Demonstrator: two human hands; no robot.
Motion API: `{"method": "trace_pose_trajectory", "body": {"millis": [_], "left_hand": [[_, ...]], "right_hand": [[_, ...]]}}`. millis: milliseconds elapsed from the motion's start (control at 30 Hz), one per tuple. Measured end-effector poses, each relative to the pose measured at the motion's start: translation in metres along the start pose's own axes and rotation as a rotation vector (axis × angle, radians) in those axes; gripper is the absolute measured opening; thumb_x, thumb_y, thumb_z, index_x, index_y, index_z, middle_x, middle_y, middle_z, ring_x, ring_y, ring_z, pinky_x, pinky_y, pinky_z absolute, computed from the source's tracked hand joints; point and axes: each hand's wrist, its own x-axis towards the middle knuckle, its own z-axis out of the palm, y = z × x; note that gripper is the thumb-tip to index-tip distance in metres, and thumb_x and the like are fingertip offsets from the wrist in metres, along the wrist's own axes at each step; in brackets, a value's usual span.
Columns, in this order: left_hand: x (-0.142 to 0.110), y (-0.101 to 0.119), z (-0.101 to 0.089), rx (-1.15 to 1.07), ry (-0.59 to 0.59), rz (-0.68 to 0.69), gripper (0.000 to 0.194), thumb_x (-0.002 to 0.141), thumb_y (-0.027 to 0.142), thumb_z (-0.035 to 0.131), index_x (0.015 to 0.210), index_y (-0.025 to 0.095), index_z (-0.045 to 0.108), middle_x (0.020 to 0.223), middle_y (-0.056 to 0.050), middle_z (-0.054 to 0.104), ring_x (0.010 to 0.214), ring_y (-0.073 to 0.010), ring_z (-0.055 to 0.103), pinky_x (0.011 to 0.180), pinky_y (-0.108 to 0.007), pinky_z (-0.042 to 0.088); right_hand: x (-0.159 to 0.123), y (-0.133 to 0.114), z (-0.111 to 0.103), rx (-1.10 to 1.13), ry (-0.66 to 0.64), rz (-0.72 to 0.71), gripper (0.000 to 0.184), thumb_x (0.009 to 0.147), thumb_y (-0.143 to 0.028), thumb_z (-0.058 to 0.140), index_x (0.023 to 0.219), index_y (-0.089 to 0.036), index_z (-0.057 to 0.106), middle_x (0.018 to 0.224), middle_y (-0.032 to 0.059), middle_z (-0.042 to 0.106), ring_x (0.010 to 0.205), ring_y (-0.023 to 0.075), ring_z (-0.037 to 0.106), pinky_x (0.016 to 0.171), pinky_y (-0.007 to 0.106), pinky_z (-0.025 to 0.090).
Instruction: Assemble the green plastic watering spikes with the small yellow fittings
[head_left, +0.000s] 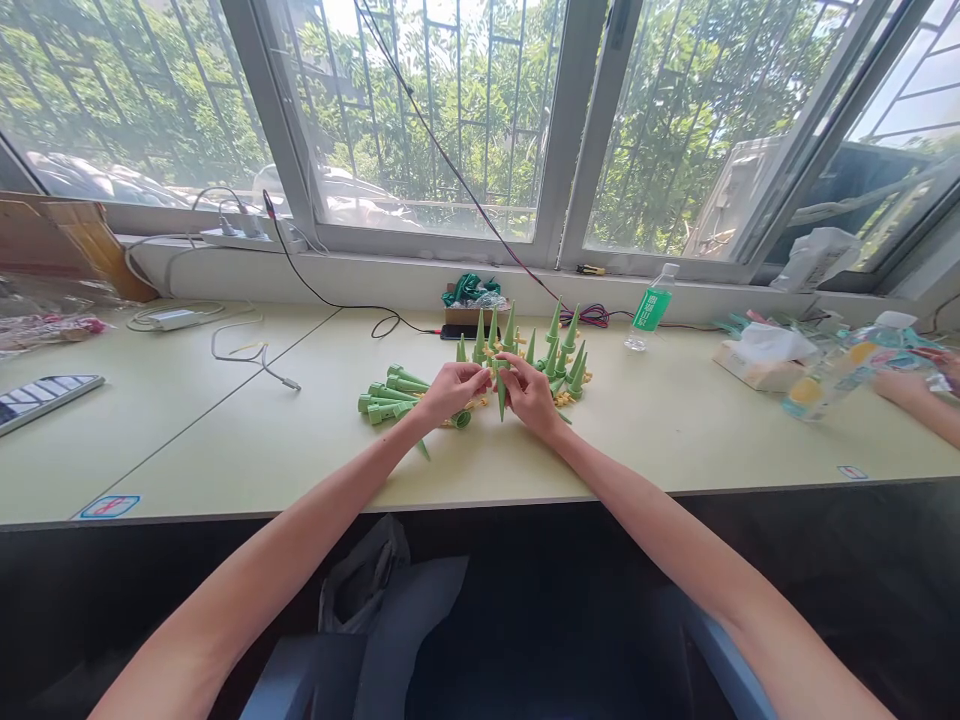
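My right hand point(527, 392) is closed around a green plastic spike point(502, 398), its narrow end pointing down. Beside it, my left hand point(455, 388) is closed in a pinch at the spike's upper end; whatever lies between these fingertips is too small to make out. Left of my hands lies a pile of similar green spikes point(390, 392) with hollow wide ends. Behind and to the right, several more green spikes point(576, 372) stand points up. Small yellow plastic parts point(562, 398) lie among them, partly hidden by my hands.
At the back stand a small box with green wrapping point(474, 292), a phone point(469, 332) and a bottle with a green label point(650, 308). To the right are a tissue box point(763, 358), a large bottle point(847, 365) and another person's arm point(919, 400). A white cable point(255, 357) lies left.
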Motion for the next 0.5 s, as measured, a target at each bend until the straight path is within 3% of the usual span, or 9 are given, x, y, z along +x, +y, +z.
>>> {"method": "trace_pose_trajectory", "body": {"millis": [333,500], "left_hand": [[-0.0018,-0.0028,0.0006,0.336,0.125,0.234,0.031,0.086,0.039,0.056,0.07,0.014,0.066,0.066,-0.003,0.061,0.063,-0.0127,0.05,0.061,-0.024,0.039],[0.0004,-0.0091,-0.0023,0.486,0.093,0.428,0.027,0.09,0.032,0.055,0.073,0.015,0.067,0.068,-0.003,0.058,0.061,-0.0116,0.047,0.058,-0.024,0.038]], "right_hand": [[0.0017,0.0026,0.0016,0.199,-0.014,0.164,0.049,0.089,-0.055,0.055,0.119,-0.016,0.061,0.054,-0.0028,0.057,0.034,0.01,0.042,0.034,0.024,0.036],[0.0014,0.0002,-0.0002,0.287,-0.057,0.253,0.05,0.084,-0.056,0.061,0.111,-0.014,0.065,0.051,-0.003,0.056,0.033,0.0103,0.04,0.031,0.025,0.033]]}}
